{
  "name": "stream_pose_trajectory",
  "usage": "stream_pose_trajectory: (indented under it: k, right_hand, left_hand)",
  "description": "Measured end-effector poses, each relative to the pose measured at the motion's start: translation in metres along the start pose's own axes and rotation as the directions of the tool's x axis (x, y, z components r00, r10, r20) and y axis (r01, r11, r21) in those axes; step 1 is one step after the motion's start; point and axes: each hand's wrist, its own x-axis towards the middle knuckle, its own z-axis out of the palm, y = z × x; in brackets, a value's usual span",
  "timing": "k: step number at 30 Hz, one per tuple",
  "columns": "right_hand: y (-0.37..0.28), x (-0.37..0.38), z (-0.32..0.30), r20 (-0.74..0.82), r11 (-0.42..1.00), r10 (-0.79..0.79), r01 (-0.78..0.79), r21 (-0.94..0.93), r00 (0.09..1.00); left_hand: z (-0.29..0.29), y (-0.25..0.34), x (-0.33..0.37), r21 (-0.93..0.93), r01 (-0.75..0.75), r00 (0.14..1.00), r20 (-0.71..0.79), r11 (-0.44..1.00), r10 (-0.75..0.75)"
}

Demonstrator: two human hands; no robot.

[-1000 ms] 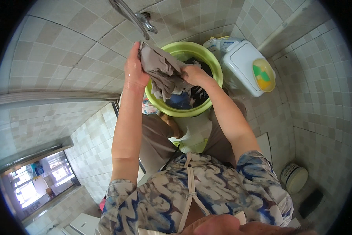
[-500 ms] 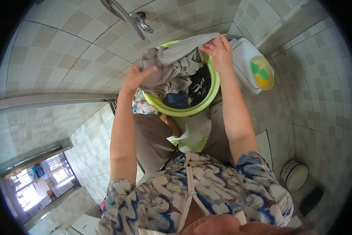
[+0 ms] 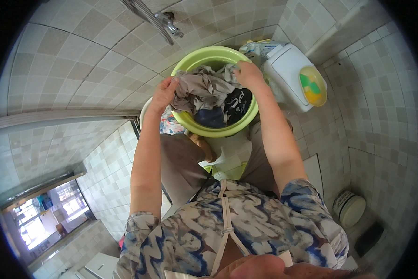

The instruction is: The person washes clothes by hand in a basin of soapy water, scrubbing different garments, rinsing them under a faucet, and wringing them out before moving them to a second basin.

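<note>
The left hand (image 3: 163,96) pinches the left end of a grey-brown garment (image 3: 202,89) between thumb and fingers; the right hand (image 3: 249,76) is curled around its paler right end, fingertips partly hidden. The garment lies between the hands, bunched, its long axis running sideways and slanting away from the person toward the right. It covers part of a lime-green basin (image 3: 214,133), beyond dark blue cloth (image 3: 210,118) and black cloth (image 3: 239,105)

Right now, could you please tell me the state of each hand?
Left hand: closed, holding an edge of the grey garment.
Right hand: curled at the garment's right end; grip cannot be told.
</note>
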Motion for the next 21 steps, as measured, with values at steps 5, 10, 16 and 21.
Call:
stream_pose_trajectory:
  k: [5, 10, 16, 21]
  right_hand:
    - [-0.021, -0.01, 0.002, 0.38, 0.987, -0.125, 0.074, 0.146, 0.916]
    - [-0.026, -0.015, 0.035, 0.4, 0.974, -0.223, 0.22, 0.053, 0.889]
    - [-0.035, 0.0, 0.016, 0.096, 0.874, -0.079, 0.022, 0.486, 0.992]
    - [-0.018, 0.011, -0.009, 0.003, 0.342, 0.105, -0.039, 0.939, 0.994]
  left_hand:
    - [0.014, 0.023, -0.014, -0.298, 0.012, 0.999, -0.043, 0.955, -0.026]
    - [0.034, 0.064, -0.023, -0.56, -0.04, 0.998, -0.055, 0.827, 0.011]
    - [0.027, 0.083, -0.025, -0.657, -0.075, 0.997, -0.048, 0.75, 0.058]
    - [0.021, 0.083, -0.027, -0.72, -0.058, 0.997, -0.074, 0.692, 0.006]
